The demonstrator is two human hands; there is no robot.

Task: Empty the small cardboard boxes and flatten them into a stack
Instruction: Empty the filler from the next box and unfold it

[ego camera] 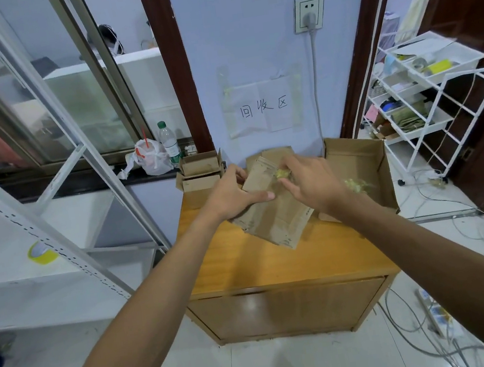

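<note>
In the head view, the left hand (233,194) gripped a small cardboard box (273,219), tilted just above the worktop (276,259). The right hand (312,185) pinched a yellowish wad (282,173) at its upper end. Two stacked boxes (199,164) sat back-left, with an open carton (354,152) on the right.

**Wooden surface crowded with cardboard**

The orange-brown wooden surface (261,264) stood against the wall. Two small cardboard boxes (200,173) sat stacked, flaps open, at its back left corner. A large open box (354,153) took up the right side. Between them, flattened cardboard (277,225) lay in overlapping pieces near the middle.
</note>
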